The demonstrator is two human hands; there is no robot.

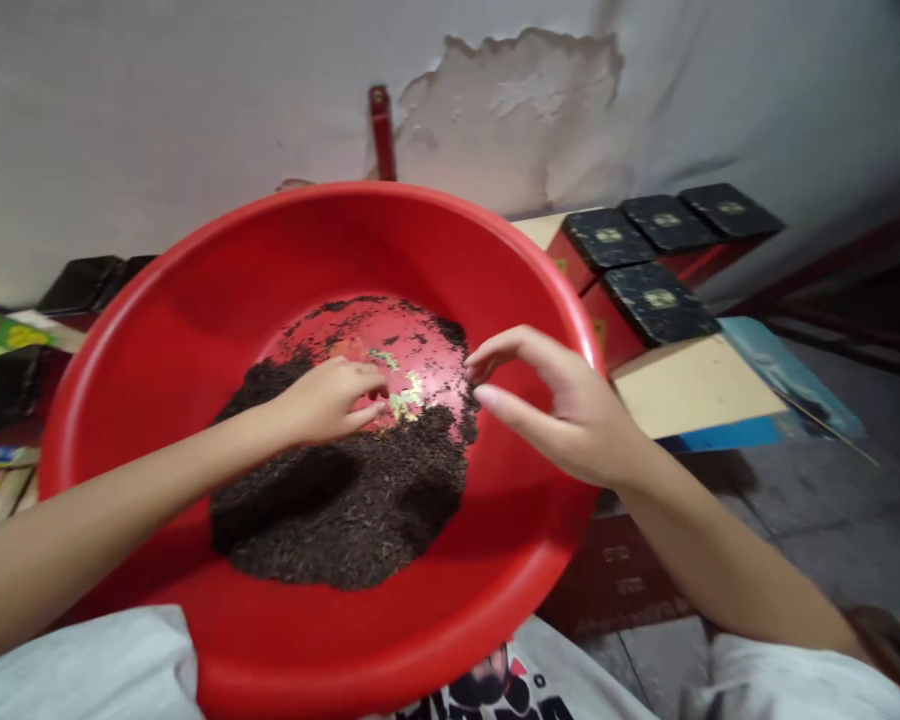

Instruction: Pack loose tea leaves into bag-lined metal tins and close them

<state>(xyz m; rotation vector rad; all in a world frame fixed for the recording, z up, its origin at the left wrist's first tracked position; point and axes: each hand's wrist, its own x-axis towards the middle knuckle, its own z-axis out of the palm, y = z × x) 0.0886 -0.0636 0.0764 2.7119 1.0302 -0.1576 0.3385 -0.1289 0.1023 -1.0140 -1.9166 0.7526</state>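
A large red plastic basin (360, 240) fills the middle of the head view. In its bottom lies a heap of dark, dry shreds (360, 510) that looks like loose tea leaves. The far part of the bottom shows a yellowish printed pattern under scattered bits. My left hand (337, 400) hovers over the heap's far left edge, fingers curled, thumb apart, nothing visible in it. At the basin's right inner side is my right hand (570, 410), its fingers bent towards the thumb with a small gap between the tips. Dark bits show beside those fingertips.
Red boxes with black lids (660, 300) stand right of the basin on a pale board (697, 385). More black-lidded boxes (79, 285) stand at the left, by a green-and-yellow packet (7, 328). Behind is a wall (195, 90) with peeling paint; tiled floor (832, 510) shows at lower right.
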